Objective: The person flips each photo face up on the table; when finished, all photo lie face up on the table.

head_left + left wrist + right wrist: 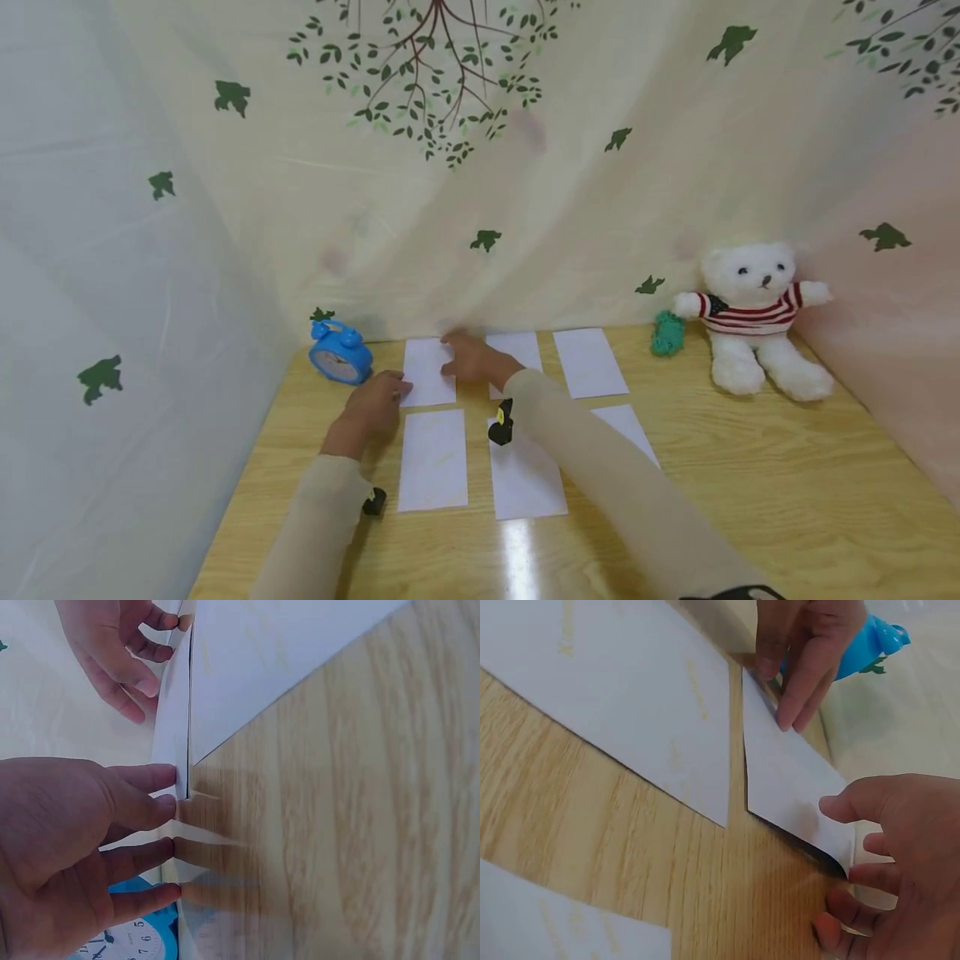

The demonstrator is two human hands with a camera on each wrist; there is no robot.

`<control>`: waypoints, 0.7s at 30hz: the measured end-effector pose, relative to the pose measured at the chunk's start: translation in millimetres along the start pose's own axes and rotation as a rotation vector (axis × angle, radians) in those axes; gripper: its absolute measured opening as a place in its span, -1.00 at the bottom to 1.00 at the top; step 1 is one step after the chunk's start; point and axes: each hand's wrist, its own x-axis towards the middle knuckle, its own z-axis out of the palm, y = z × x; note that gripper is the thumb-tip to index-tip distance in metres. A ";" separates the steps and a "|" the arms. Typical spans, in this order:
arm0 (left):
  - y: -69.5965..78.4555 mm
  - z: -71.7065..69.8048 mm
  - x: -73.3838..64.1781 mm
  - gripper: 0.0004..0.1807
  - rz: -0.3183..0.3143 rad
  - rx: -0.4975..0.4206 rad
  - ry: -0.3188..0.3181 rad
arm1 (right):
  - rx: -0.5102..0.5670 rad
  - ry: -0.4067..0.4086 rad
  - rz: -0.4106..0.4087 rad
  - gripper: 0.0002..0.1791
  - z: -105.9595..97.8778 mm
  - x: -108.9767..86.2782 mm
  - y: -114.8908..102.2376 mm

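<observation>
A white rectangular card (429,372) lies in the back row, beside the blue alarm clock (341,353). My left hand (375,400) touches its left edge with fairly straight fingers; in the left wrist view the thumb (161,810) is close to the index fingertip. At the card's far right corner is my right hand (476,358). In the right wrist view this corner of the card (791,761) stands raised over a dark gap, between the right thumb (840,808) and index finger.
More white cards lie in two rows, among them a front-left card (432,460), a front-middle card (528,475) and a back-right card (591,362). At the right sits a white teddy bear (757,317) beside a green bundle (667,333). A printed cloth (420,250) hangs behind the wooden table (787,483).
</observation>
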 end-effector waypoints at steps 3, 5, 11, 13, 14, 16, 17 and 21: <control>1.1 1.8 1.1 -0.61 -0.017 -0.009 0.007 | 0.081 0.007 0.020 -0.27 0.0 2.7 0.4; 2.5 3.4 2.3 -0.63 -0.034 -0.030 0.015 | 0.153 0.028 0.039 -0.28 1.1 4.9 2.4; 5.9 5.8 8.1 -0.64 -0.087 -0.073 0.023 | 0.499 0.110 0.089 -0.38 2.0 9.6 4.7; 6.1 6.2 9.4 -0.63 -0.105 -0.069 0.018 | 0.623 0.133 0.108 -0.40 1.7 9.9 3.3; 6.3 6.0 9.9 -0.63 -0.115 -0.067 0.015 | 0.672 0.145 0.116 -0.41 1.3 10.0 2.3; 7.4 5.7 10.8 -0.61 -0.135 -0.060 0.019 | 0.742 0.172 0.128 -0.43 0.4 10.3 -0.5; 8.5 5.8 11.5 -0.58 -0.147 -0.048 0.020 | 0.767 0.190 0.130 -0.44 0.0 10.6 -2.1; 21.8 6.7 15.7 -0.26 -0.172 0.057 0.060 | 0.882 0.257 0.135 -0.49 -2.6 10.0 -7.7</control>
